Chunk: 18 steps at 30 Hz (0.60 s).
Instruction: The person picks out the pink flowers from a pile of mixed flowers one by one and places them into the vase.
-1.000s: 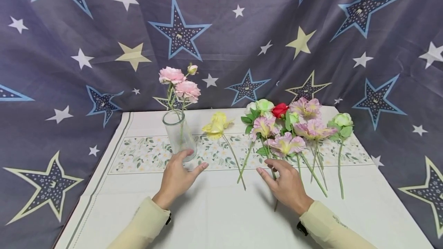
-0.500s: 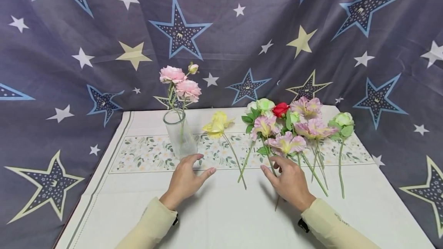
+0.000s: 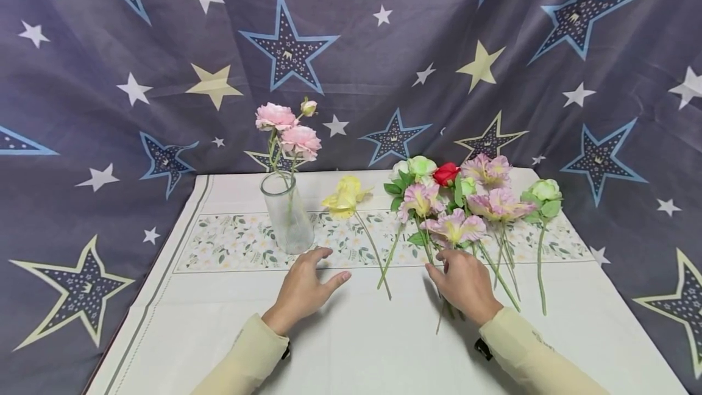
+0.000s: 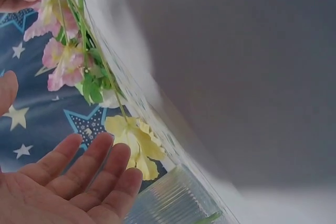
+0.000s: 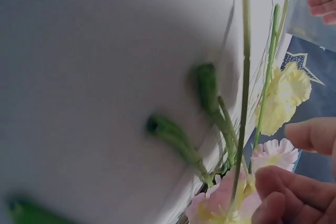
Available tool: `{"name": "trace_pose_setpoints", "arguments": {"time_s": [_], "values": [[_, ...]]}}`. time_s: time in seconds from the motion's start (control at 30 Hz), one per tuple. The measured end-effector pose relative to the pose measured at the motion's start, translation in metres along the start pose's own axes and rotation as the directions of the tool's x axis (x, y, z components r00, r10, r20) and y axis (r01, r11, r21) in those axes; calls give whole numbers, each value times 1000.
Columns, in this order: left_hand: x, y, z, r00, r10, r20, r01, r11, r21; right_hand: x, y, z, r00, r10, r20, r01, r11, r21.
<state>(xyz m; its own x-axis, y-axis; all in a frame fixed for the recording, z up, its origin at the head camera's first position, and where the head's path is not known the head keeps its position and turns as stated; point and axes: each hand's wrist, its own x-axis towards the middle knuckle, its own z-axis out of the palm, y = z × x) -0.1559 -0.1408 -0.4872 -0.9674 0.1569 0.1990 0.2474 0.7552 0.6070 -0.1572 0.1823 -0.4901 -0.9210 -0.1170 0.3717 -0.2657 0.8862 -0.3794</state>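
My left hand point(image 3: 304, 290) hovers above the white cloth just in front of the clear glass vase point(image 3: 287, 218), thumb and fingers apart, holding nothing. Two pink blooms point(image 3: 300, 141) and a bud stand in the vase on tall stems. Over the stems of the pink-and-yellow flowers point(image 3: 454, 228) is my right hand point(image 3: 466, 282), its fingers loosely bent. In the right wrist view a gap shows between thumb point(image 5: 312, 136) and fingers, with no stem pinched. A yellow flower point(image 3: 345, 198) lies between vase and pile, its stem crossing a green one.
A red rose point(image 3: 446, 174) and pale green roses point(image 3: 421, 166) lie at the back of the pile. Another green rose point(image 3: 544, 191) lies at the far right. A leaf-print band point(image 3: 230, 242) crosses the tablecloth. A starry curtain point(image 3: 351, 35) hangs behind.
My left hand has drawn away from the vase, rightward and toward me. The right hand has shifted slightly right over the stems. The flowers and vase stay in place.
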Motion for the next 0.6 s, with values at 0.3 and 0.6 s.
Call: {"name": "trace_pose_setpoints", "arguments": {"time_s": [0.3,0.6], "values": [[-2,3,5,1000,1,26,-1,1000,-5,6,3,3,983,94,161,-85,995,-57],[-3,4,8,999,9,40,-9,1000,7,10,5,9,980,92,174,-77,993,-89]]}}
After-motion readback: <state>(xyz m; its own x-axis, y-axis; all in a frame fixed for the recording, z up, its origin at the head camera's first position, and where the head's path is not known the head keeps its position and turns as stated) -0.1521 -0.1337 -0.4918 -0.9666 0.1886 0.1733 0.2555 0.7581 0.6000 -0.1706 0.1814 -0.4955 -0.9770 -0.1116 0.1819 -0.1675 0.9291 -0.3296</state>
